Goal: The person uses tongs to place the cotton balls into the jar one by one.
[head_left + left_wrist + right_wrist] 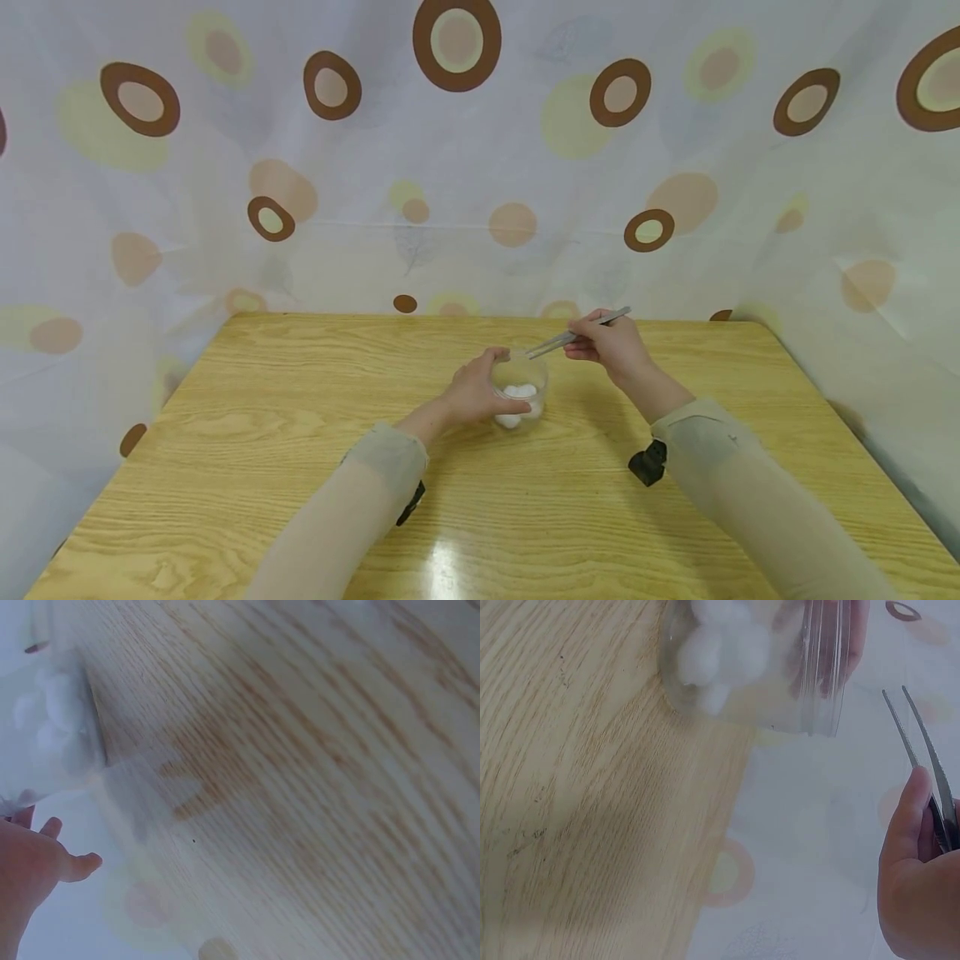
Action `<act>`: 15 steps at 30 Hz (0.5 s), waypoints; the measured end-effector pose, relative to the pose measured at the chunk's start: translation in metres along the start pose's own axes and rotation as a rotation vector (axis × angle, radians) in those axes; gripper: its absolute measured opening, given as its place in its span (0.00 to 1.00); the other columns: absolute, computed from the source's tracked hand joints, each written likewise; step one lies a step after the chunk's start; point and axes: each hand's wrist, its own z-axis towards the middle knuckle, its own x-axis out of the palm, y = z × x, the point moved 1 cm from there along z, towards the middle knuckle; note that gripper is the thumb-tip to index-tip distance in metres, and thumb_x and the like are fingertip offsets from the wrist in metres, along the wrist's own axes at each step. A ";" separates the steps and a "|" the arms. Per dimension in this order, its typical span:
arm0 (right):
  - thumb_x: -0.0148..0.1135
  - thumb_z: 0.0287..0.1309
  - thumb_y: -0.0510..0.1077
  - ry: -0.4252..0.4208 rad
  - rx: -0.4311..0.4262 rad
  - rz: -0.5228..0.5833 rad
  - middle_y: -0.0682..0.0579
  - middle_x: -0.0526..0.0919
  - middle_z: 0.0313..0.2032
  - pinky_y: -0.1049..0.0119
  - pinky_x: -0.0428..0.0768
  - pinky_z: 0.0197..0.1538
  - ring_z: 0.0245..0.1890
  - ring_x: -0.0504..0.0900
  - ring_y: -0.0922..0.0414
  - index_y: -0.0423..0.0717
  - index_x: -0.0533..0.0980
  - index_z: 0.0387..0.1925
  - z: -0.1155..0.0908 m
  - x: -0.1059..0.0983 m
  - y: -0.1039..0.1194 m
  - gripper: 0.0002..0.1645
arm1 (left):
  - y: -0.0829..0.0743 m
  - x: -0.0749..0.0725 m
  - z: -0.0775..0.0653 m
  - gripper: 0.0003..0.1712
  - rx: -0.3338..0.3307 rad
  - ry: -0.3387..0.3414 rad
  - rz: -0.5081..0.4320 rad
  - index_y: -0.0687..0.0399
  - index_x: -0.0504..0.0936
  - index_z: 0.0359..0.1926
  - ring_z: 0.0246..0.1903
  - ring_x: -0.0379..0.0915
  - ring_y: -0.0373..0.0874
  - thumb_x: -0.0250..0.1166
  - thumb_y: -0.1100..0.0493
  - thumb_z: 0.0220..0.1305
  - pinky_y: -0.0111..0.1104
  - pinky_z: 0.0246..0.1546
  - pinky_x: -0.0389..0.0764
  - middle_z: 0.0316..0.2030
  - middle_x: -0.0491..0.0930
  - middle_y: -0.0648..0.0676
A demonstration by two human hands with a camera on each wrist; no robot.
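A clear jar (542, 380) with a threaded rim stands on the table, holding several white cotton balls (519, 391). My left hand (480, 392) grips its side, thumb along the near wall and fingers at the far side of the rim. In my right hand (611, 346), a pair of metal tweezers (558, 340) is pinched between thumb and fingers. Their tips hover near the jar's mouth, spread apart with nothing between them in the right wrist view. In the left wrist view the jar (19, 776) is cut off by the frame edge.
The wood-grain table (285, 400) spreads around the jar on all sides. A patterned cloth (465, 275) hangs behind the table's far edge and along both sides. Black wrist cameras (648, 463) sit below the sleeves.
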 end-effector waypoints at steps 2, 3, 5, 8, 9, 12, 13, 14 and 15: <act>0.53 0.63 0.35 0.001 -0.001 0.001 0.56 0.82 0.18 0.71 0.82 0.30 0.19 0.83 0.63 0.45 0.73 0.23 0.000 -0.001 0.000 0.12 | -0.001 0.000 0.000 0.52 0.002 0.001 0.001 0.51 0.56 0.69 0.66 0.56 0.53 0.72 0.43 0.47 0.51 0.65 0.56 0.67 0.64 0.51; 0.53 0.63 0.35 0.003 0.000 0.001 0.56 0.82 0.18 0.71 0.82 0.30 0.20 0.83 0.63 0.45 0.73 0.23 0.000 -0.001 0.000 0.12 | -0.001 0.001 0.000 0.53 0.000 0.002 0.004 0.51 0.56 0.69 0.67 0.56 0.53 0.72 0.43 0.47 0.51 0.65 0.55 0.67 0.63 0.51; 0.53 0.63 0.35 0.004 0.007 0.001 0.56 0.82 0.18 0.71 0.82 0.31 0.20 0.83 0.63 0.46 0.73 0.23 0.000 -0.002 0.000 0.12 | -0.001 0.001 0.000 0.53 -0.005 0.001 0.006 0.51 0.55 0.70 0.67 0.56 0.53 0.72 0.43 0.47 0.50 0.65 0.56 0.67 0.63 0.52; 0.52 0.64 0.36 0.010 0.019 -0.011 0.56 0.82 0.18 0.72 0.82 0.31 0.20 0.83 0.64 0.44 0.73 0.25 0.000 -0.004 0.002 0.10 | -0.001 0.002 -0.001 0.57 -0.007 -0.006 0.004 0.52 0.52 0.71 0.68 0.54 0.55 0.73 0.43 0.46 0.51 0.66 0.56 0.68 0.60 0.54; 0.52 0.64 0.36 0.006 0.024 -0.025 0.56 0.81 0.18 0.72 0.82 0.31 0.20 0.83 0.64 0.43 0.72 0.27 -0.001 -0.005 0.003 0.09 | -0.001 0.002 -0.001 0.58 -0.006 -0.010 -0.001 0.53 0.51 0.72 0.68 0.54 0.55 0.73 0.43 0.47 0.51 0.66 0.57 0.69 0.59 0.55; 0.51 0.65 0.38 -0.004 0.028 -0.070 0.57 0.81 0.18 0.72 0.82 0.30 0.19 0.82 0.65 0.36 0.67 0.39 -0.002 -0.007 0.006 0.07 | -0.001 0.001 -0.002 0.59 0.000 -0.021 -0.013 0.53 0.47 0.73 0.69 0.52 0.56 0.72 0.43 0.48 0.51 0.66 0.56 0.70 0.56 0.56; 0.51 0.65 0.38 -0.013 0.026 -0.092 0.58 0.80 0.18 0.72 0.82 0.30 0.18 0.82 0.66 0.33 0.64 0.45 -0.002 -0.007 0.008 0.13 | 0.000 0.000 -0.002 0.58 0.002 -0.025 -0.015 0.52 0.47 0.73 0.69 0.51 0.55 0.71 0.43 0.50 0.51 0.66 0.56 0.70 0.56 0.56; 0.51 0.65 0.38 -0.021 0.021 -0.113 0.58 0.80 0.17 0.72 0.82 0.29 0.17 0.81 0.67 0.30 0.60 0.51 -0.002 -0.008 0.009 0.19 | 0.000 -0.001 -0.002 0.56 0.004 -0.028 -0.015 0.53 0.47 0.73 0.70 0.50 0.55 0.69 0.43 0.52 0.51 0.67 0.56 0.70 0.55 0.56; 0.51 0.65 0.38 -0.029 0.015 -0.136 0.59 0.80 0.17 0.72 0.81 0.29 0.17 0.81 0.67 0.28 0.55 0.58 -0.002 -0.009 0.010 0.26 | 0.000 -0.002 -0.002 0.54 0.005 -0.031 -0.015 0.53 0.47 0.73 0.70 0.49 0.55 0.67 0.42 0.54 0.51 0.67 0.55 0.71 0.54 0.56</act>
